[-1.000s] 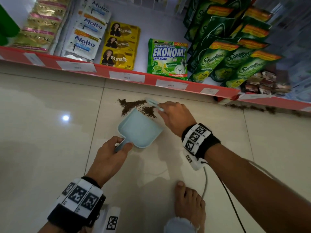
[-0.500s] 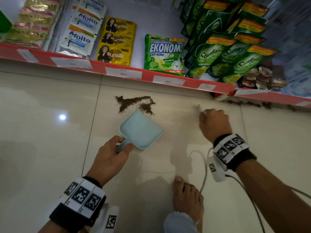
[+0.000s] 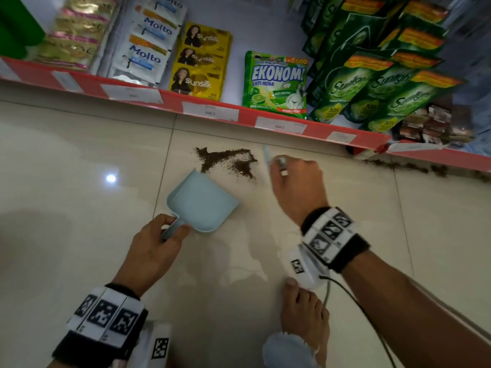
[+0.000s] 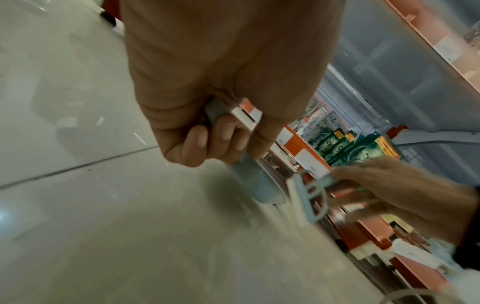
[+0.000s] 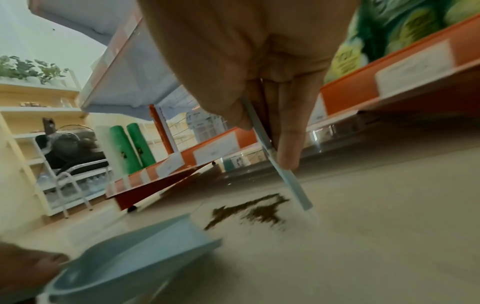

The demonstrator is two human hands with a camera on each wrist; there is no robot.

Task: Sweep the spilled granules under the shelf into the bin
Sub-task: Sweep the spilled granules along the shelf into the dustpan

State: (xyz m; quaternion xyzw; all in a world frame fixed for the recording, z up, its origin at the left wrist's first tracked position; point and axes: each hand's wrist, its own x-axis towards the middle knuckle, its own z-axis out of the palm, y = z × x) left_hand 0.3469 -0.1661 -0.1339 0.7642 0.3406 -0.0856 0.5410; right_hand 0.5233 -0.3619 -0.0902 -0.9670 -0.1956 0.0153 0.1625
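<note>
Left hand (image 3: 154,248): gripping the smooth pale-blue plastic dustpan (image 3: 202,203) by its handle.
Right hand (image 3: 295,187): fingers curling round a thin brush (image 5: 283,170).
Granules (image 3: 228,162): lying as a dark gritty patch on glossy tile, just beyond the pan's lip.

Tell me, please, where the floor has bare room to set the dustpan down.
Bare tile lies left of the dustpan and right of the right hand. It is crowded between the pan's lip and the shelf edge, where the granules lie.
</note>
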